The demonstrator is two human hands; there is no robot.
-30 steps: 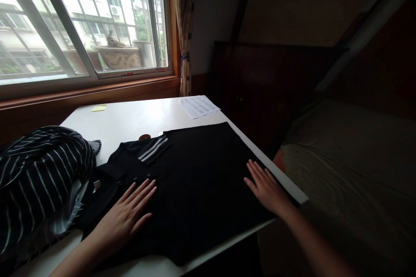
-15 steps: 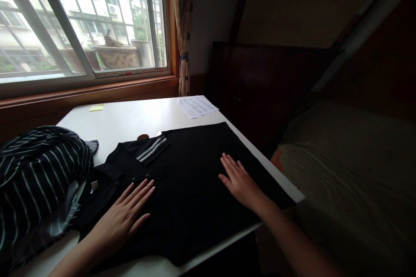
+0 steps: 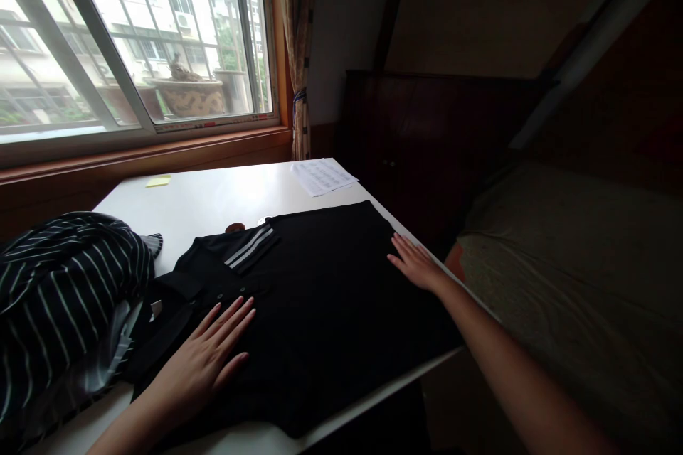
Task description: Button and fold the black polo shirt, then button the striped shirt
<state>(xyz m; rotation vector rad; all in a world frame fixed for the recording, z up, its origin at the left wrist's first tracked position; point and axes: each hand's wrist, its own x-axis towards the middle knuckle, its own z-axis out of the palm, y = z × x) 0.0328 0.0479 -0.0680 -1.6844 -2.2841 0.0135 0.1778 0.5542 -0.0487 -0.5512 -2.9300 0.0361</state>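
Note:
A black polo shirt (image 3: pixel 325 298) with white sleeve stripes lies spread on the white table (image 3: pixel 213 195). My left hand (image 3: pixel 205 355) rests flat on it near the buttoned collar, fingers spread. My right hand (image 3: pixel 416 263) lies flat, fingers stretched, on the shirt's right edge close to the table's edge. Neither hand holds anything.
A striped dark garment (image 3: pixel 58 298) is heaped at the table's left. A printed sheet of paper (image 3: pixel 323 175) lies at the far right corner and a yellow sticky note (image 3: pixel 159 182) near the window sill. A bed (image 3: pixel 576 263) stands to the right of the table.
My right hand slid first left across the shirt, then away and to the right, ending at the shirt's right edge. My left hand has stayed put.

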